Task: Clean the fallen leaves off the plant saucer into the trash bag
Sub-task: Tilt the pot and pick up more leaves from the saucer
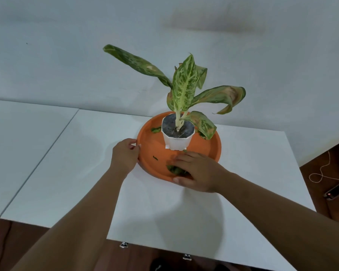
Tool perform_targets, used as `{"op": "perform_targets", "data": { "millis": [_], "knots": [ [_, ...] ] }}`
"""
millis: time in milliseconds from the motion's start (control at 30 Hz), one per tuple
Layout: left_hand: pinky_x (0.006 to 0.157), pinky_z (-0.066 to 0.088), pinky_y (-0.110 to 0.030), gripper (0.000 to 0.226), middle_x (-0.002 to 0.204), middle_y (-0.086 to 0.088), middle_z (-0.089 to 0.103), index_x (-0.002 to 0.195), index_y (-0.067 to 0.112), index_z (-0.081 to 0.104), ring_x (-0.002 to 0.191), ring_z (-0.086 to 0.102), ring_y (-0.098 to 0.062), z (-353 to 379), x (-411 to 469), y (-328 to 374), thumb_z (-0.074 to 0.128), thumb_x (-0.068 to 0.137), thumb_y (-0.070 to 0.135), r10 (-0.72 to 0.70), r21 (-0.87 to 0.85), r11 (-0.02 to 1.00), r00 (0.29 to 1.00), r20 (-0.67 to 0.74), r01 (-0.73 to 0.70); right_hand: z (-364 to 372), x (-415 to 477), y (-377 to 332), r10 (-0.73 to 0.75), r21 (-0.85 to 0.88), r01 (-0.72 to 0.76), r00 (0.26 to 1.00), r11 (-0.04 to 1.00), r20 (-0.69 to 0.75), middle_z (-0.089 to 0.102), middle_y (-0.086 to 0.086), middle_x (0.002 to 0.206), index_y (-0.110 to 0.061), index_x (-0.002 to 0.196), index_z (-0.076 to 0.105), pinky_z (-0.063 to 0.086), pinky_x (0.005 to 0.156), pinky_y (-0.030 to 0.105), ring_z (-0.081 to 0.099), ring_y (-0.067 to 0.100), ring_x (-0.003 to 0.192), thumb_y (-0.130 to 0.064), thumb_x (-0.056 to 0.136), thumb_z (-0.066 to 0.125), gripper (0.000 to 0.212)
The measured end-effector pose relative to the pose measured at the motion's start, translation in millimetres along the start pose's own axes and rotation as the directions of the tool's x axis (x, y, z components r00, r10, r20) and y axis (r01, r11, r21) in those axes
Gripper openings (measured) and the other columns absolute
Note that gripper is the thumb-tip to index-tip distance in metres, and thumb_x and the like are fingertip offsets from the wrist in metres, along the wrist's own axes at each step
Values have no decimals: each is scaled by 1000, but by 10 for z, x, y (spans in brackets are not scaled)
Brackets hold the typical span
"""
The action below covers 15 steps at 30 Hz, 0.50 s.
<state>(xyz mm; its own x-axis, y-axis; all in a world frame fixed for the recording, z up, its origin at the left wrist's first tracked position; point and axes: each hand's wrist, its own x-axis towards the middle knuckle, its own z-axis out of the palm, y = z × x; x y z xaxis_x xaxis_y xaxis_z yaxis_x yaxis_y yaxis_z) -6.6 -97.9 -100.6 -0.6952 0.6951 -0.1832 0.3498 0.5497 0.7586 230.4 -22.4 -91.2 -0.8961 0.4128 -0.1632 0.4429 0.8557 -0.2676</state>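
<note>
Left grip (124,153) holds saucer (207,148) rim; right grip (200,171) rests on leaf (173,169).

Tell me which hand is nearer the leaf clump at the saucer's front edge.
Right. The right hand rests over the leaf clump, fingers touching it; the left hand holds the saucer rim off to its left.

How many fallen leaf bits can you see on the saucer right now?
4: a leaf piece left of the white pot, a small scrap on the saucer front-left, a clump under the right hand, a bit at the pot's base. More may be hidden.
</note>
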Motion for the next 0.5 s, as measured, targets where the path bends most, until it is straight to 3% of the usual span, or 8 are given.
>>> {"op": "perform_targets", "data": {
  "millis": [67, 133, 300, 433, 500],
  "knots": [
    [89, 59, -42, 34, 113, -12, 72, 127, 11, 64, 93, 71, -31, 1, -30, -19, 54, 99, 28, -21, -22, 1000, 1000, -14, 20, -42, 106, -44, -8, 35, 9, 999, 999, -38, 35, -8, 153, -31, 144, 36, 26, 116, 41, 24, 14, 143, -60, 92, 37, 60],
    [75, 61, -33, 33, 108, -13, 72, 125, 9, 64, 85, 72, -29, 3, -105, -46, 56, 99, 27, -44, -75, 996, 999, -24, 42, -57, 275, -133, -18, 71, 21, 999, 997, -35, 33, -6, 154, -29, 146, 33, 27, 115, 39, 23, 16, 144, -59, 92, 38, 62],
    [50, 52, -16, 27, 94, -13, 70, 121, 10, 62, 66, 70, -22, 25, -287, -86, 62, 96, 22, -96, -196, 976, 995, -20, 90, 33, 576, -309, -72, 8, 71, 996, 997, 44, 31, -3, 157, -22, 146, 36, 25, 114, 45, 23, 23, 144, -57, 96, 31, 61],
    [67, 58, -28, 28, 95, -12, 72, 122, 11, 62, 70, 72, -24, 23, -251, -74, 62, 95, 20, -120, -163, 980, 993, -16, 116, 58, 446, -236, -137, -6, 138, 987, 990, 86, 30, -2, 157, -19, 145, 39, 23, 117, 42, 22, 21, 146, -57, 98, 26, 62],
    [69, 58, -28, 30, 101, -13, 71, 123, 11, 62, 75, 73, -27, 23, -216, -45, 62, 94, 18, -131, -137, 982, 991, -8, 129, 47, 320, -118, -135, -25, 139, 984, 990, 113, 28, -3, 159, -20, 147, 36, 21, 118, 41, 20, 19, 147, -59, 97, 24, 64]
  ]
}}
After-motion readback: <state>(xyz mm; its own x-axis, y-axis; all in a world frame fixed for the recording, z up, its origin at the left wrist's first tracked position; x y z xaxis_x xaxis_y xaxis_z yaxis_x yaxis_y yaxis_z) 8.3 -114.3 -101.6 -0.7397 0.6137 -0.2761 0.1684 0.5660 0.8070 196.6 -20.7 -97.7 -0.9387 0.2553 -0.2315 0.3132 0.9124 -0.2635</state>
